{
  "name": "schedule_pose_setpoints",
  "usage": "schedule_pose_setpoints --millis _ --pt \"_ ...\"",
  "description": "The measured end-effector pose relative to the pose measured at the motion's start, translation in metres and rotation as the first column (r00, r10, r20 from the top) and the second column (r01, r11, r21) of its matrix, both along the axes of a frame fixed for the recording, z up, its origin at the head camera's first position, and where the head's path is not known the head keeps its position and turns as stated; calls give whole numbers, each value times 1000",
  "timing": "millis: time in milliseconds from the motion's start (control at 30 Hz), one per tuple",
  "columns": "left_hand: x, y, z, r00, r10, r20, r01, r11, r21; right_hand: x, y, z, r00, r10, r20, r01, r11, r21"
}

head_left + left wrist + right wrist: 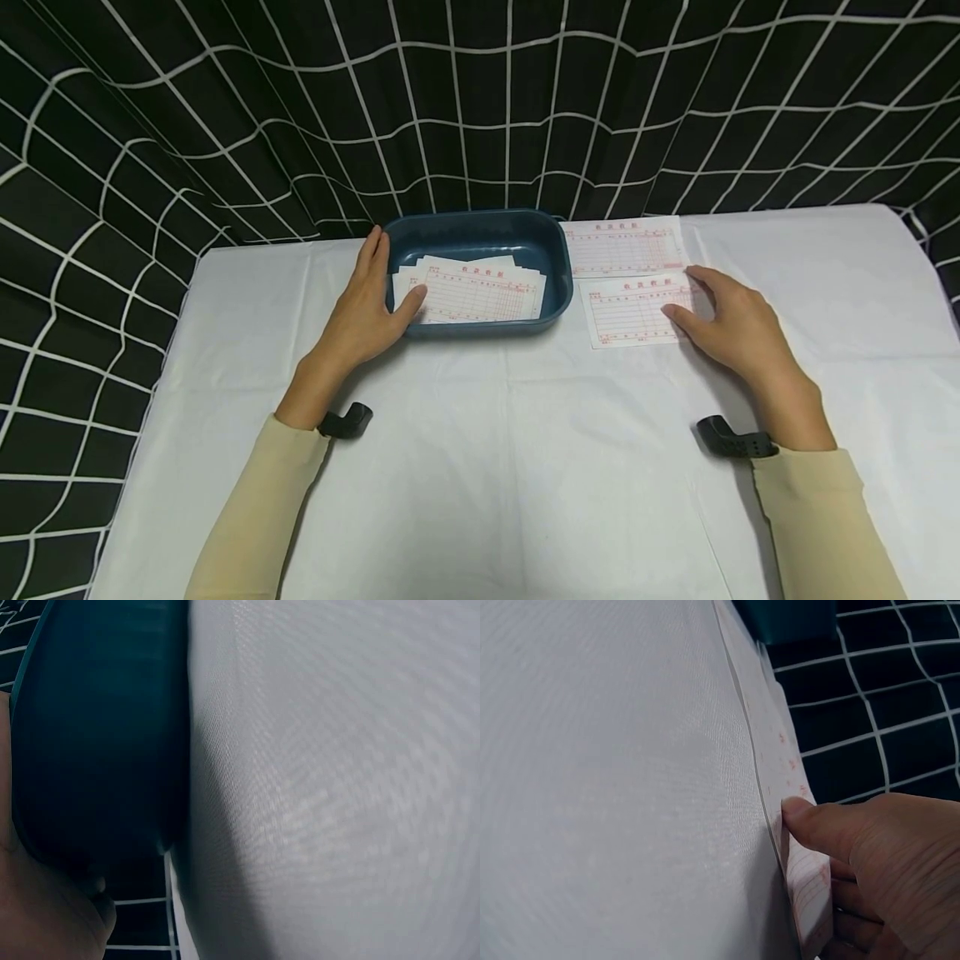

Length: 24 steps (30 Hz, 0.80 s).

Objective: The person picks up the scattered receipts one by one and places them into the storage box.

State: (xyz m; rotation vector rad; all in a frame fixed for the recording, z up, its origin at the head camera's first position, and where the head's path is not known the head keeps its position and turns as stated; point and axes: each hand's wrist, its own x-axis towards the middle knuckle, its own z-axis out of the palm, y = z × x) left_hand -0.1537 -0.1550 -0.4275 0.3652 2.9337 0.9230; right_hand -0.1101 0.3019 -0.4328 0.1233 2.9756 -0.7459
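Meanwhile, a red-printed paper form (633, 310) lies flat on the white-covered worktop (525, 467), just beside the three o'clock side of a dark blue tray (480, 237). The right hand (731, 321) rests on the form's right edge, fingers nearly straight, thumb pressing the paper (799, 877). A second form (622, 246) lies at twelve o'clock from the first, the two almost touching. The left hand (371, 308) cups the tray's nine o'clock rim, thumb hooked over onto a stack of forms (472, 292) inside. A black grid-patterned curtain (225, 108) hangs behind.
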Motion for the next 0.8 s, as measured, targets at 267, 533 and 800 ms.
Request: schedule_pose_setpoints --millis 267,533,800 --pt "-1 0 0 1000 5 -6 -5 1000 -2 -1 -2 1 1000 -29 -8 29 1000 -10" --pt "-1 0 0 1000 3 -5 -3 1000 0 2 -5 6 993 -64 -99 62 998 -16" --pt "-1 0 -1 1000 7 1 -7 1000 -3 4 -6 8 989 -87 -121 83 996 -36"
